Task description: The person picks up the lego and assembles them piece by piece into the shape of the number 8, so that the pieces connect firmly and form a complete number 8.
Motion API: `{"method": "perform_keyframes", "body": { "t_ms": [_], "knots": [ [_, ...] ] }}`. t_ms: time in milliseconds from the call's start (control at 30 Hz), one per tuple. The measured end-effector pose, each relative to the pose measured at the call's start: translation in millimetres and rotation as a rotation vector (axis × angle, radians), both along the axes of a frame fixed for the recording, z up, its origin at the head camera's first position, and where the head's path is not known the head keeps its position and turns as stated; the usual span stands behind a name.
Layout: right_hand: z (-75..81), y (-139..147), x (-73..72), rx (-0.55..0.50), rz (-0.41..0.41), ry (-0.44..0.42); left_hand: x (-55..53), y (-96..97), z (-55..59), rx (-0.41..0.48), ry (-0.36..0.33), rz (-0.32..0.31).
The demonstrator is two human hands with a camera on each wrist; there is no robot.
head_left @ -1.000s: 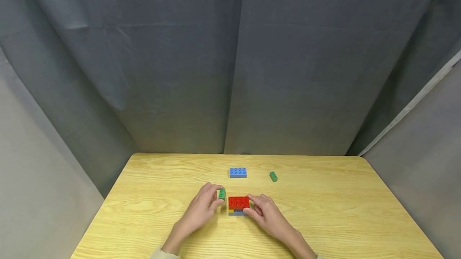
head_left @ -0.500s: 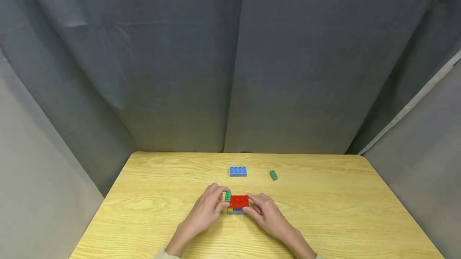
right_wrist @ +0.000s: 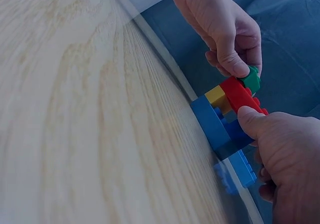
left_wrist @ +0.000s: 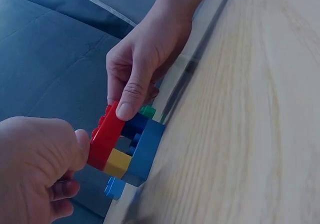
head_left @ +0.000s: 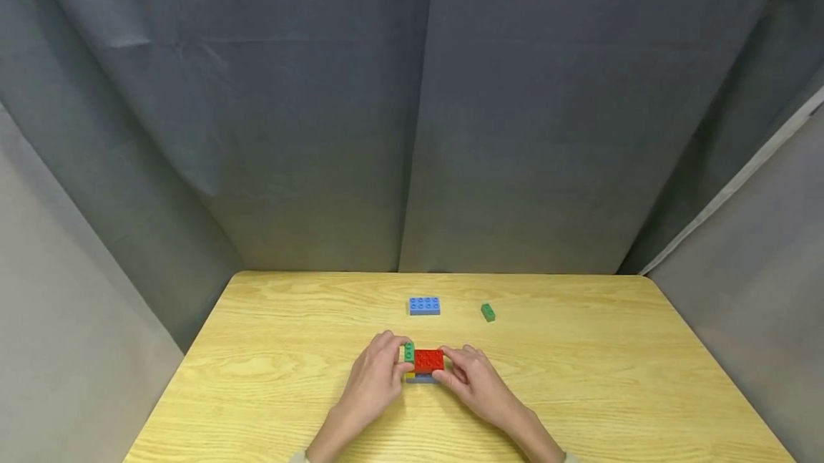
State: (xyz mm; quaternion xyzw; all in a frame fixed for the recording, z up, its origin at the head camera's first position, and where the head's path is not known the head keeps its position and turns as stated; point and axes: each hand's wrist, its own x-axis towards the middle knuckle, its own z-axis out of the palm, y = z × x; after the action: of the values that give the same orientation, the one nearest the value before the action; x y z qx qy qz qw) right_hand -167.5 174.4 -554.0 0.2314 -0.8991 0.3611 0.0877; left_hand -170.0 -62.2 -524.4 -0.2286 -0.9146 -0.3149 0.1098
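Observation:
A stack of toy bricks stands on the table between my hands. Its base is a blue brick (right_wrist: 210, 126), with a yellow brick (left_wrist: 117, 163) at the left end and a dark blue brick (right_wrist: 236, 129) at the right end. A red brick (head_left: 428, 361) lies across these two, with a gap below its middle. My left hand (head_left: 375, 378) pinches a small green brick (head_left: 409, 352) on the red brick's left end; I cannot tell whether it is pressed down fully. My right hand (head_left: 478, 385) grips the stack's right end, thumb on the red brick's near side.
Farther back on the wooden table (head_left: 270, 348) lie a loose blue brick (head_left: 425, 306) and, to its right, another small green brick (head_left: 488, 313). Grey curtains (head_left: 322, 127) hang behind the table and at both sides.
My left hand has carried the green brick rightward from beside the stack onto the red brick's left end. The right hand keeps its hold on the stack.

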Motion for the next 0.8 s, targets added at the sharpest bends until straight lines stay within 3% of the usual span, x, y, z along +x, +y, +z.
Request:
{"method": "perform_keyframes", "body": {
  "t_ms": [367, 800],
  "knots": [
    [2.4, -1, -0.3, -0.011, 0.021, 0.010, 0.1, 6.5, -0.3, -0.060, 0.067, 0.052],
    [0.5, -2, 0.5, -0.003, 0.010, 0.002, 4.6, 11.8, 0.3, -0.067, 0.032, 0.100]
  ]
}}
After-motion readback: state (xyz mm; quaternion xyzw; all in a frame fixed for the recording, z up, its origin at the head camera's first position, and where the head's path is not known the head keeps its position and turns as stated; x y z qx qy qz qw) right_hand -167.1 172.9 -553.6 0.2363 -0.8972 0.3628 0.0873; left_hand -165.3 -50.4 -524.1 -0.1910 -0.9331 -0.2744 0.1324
